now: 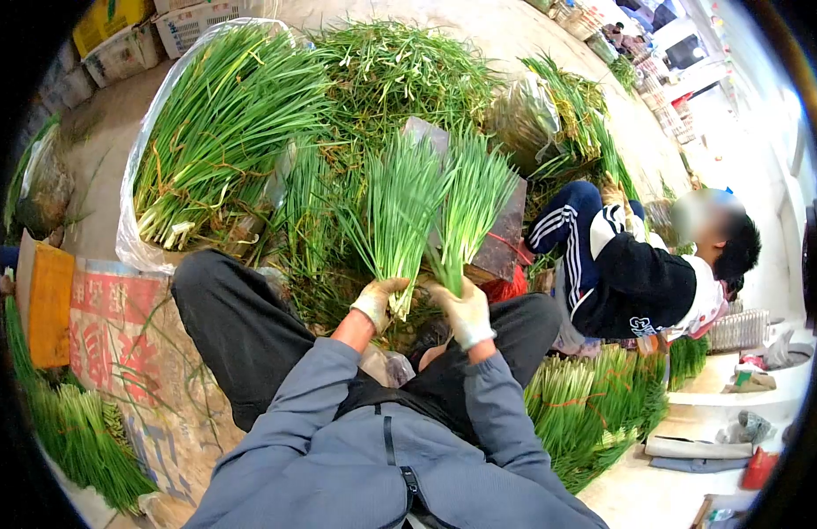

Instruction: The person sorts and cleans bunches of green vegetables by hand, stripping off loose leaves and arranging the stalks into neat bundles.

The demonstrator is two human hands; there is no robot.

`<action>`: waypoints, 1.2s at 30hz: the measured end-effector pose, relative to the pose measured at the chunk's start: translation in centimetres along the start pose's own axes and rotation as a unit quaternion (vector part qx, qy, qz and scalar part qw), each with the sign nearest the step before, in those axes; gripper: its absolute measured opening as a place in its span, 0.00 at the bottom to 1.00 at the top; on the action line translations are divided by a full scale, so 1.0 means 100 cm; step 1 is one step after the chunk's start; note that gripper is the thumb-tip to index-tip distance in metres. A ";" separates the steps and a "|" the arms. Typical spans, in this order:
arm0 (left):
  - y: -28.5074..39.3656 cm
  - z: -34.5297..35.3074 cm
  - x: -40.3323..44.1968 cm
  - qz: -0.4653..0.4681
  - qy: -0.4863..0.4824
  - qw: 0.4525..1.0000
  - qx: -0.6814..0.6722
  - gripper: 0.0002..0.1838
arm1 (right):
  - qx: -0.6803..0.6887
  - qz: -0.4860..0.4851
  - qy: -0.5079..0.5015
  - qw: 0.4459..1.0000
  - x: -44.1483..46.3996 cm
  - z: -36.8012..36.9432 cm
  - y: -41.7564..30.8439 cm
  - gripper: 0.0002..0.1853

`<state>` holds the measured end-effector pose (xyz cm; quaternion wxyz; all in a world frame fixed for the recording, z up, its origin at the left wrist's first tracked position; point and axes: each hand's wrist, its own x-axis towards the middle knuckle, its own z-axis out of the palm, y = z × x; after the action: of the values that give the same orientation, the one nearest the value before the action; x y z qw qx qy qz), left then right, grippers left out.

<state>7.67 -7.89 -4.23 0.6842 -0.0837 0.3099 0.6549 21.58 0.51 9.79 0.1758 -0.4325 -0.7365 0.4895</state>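
Note:
In the head view both my hands wear pale work gloves and are held out between my knees. My left hand point(379, 302) grips a bunch of green chives point(400, 207) near its white root ends, leaves fanning upward. Beside it, my right hand point(464, 313) is closed around the lower part of a second bunch of chives point(475, 194). The leaves of the two bunches meet. Behind the second bunch is a dark board or block point(501, 242) with red strands point(512, 284) at its front edge. Loose chives point(307, 207) lie just beyond my left knee.
A large plastic-lined pile of chives point(237, 123) lies front left, with loose greens point(400, 75) spread behind. Tied bundles point(594, 397) stand on the right, more bundles point(87, 441) on the left. A co-worker point(638, 282) sits close on my right. Plastic crates point(197, 26) line the back left.

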 end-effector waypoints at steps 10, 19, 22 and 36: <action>0.003 0.013 -0.010 0.052 0.083 0.994 0.055 0.11 | -0.015 -0.004 -0.048 0.999 0.012 0.037 0.065 0.12; -0.007 -0.002 0.015 0.051 0.083 0.992 0.082 0.10 | 0.074 0.142 -0.174 0.972 -0.041 0.011 0.010 0.17; -0.010 -0.004 0.026 0.009 0.107 0.991 0.075 0.12 | -0.109 0.114 -0.147 0.977 -0.044 0.038 0.013 0.23; 0.009 0.028 -0.019 -0.001 -0.041 0.995 -0.091 0.18 | 0.237 0.189 -0.287 0.909 -0.096 -0.019 -0.021 0.07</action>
<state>7.81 -7.98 -0.73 0.6866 -0.1196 0.2207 0.6823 27.33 -6.46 14.03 -0.0415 -0.3504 -0.5223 0.7764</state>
